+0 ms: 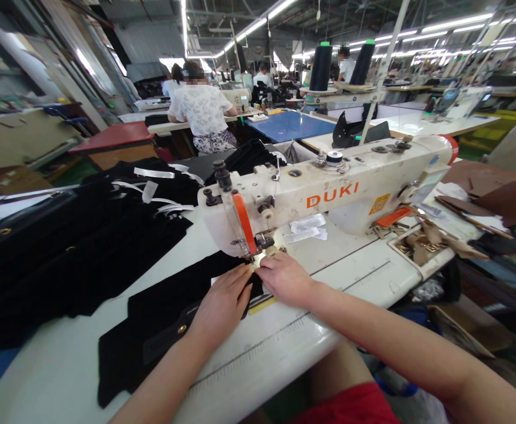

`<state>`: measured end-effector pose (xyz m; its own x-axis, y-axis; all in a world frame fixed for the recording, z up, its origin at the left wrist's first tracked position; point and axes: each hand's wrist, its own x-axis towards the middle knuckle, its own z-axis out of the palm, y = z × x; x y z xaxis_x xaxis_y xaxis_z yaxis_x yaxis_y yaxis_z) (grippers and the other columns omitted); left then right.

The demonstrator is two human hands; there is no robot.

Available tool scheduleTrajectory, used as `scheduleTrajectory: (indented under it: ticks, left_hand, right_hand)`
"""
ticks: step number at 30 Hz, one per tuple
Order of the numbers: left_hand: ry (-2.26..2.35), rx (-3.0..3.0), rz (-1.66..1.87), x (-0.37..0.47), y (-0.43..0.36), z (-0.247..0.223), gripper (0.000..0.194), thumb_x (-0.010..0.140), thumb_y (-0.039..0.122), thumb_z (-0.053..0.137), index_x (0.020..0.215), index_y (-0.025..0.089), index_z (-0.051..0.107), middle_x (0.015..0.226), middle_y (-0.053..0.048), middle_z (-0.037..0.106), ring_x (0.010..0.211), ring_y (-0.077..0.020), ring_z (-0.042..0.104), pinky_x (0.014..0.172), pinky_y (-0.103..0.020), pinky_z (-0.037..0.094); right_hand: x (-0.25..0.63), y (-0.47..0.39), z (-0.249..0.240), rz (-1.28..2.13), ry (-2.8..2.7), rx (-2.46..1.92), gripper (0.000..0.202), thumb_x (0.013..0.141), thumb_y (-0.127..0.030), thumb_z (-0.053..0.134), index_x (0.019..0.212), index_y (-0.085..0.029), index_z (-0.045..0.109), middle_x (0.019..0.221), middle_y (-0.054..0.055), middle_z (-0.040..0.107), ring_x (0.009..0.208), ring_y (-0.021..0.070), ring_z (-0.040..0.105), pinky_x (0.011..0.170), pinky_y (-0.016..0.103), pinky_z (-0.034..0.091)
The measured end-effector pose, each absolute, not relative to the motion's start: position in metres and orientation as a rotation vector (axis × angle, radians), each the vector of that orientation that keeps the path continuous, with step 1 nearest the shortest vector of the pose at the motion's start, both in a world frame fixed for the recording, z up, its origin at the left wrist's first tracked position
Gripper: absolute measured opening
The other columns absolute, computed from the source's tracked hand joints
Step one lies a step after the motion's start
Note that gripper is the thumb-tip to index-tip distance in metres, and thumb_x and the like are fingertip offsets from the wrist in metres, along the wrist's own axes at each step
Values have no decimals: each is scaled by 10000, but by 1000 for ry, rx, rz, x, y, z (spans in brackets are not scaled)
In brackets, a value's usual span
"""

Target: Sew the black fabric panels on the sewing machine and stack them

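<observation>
A white sewing machine (284, 188) with orange lettering stands across the table. Black fabric (152, 300) with a brass-coloured eyelet lies flat at its left, one end under the needle area. My left hand (222, 303) rests on this fabric, fingers extended toward the needle. Just right of the needle, my right hand (287, 278) has its fingers bent and pressed together at a small pale piece by the presser foot; what they hold is too small to make out. The fingertips of both hands nearly meet.
A large pile of black pieces (85, 235) with white strips covers the left side. White labels (306, 227) lie under the machine arm. A tray (421, 247) of small metal parts sits at the right. A person in a white patterned shirt (202, 109) sits ahead, back turned.
</observation>
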<state>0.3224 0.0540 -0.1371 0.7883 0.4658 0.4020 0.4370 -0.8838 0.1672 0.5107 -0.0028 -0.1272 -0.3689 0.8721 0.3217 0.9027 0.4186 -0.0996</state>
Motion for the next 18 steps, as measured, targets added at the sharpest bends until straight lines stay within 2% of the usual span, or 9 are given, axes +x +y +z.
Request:
scheduleTrajectory:
  ticks: [6, 13, 18]
  left_hand:
    - [739, 2954, 663, 325, 60, -138, 356, 939, 250, 415, 1168, 101, 642, 1192, -154, 674, 1118, -265, 628, 965, -457, 526]
    - [745, 2946, 720, 329, 73, -139, 331, 933, 257, 434, 1144, 136, 658, 1158, -144, 689, 1075, -265, 650, 946, -459, 537]
    - [769, 2975, 685, 322, 69, -138, 339, 930, 237, 428, 1155, 113, 650, 1184, -157, 680, 1103, -272, 640, 952, -460, 529]
  right_hand:
    - [511, -1, -128, -131, -2338, -1535, 189, 920, -151, 489, 898, -116, 673, 907, 99, 639, 890, 223, 529, 826, 350, 414]
    - [510, -2, -126, -153, -2319, -1538, 192, 917, -157, 497, 832, -124, 666, 836, 81, 624, 827, 207, 516, 785, 332, 409]
    - [511, -6, -127, -175, -2302, -1526, 201, 914, -154, 500, 816, -133, 674, 810, 76, 619, 797, 195, 499, 764, 317, 404]
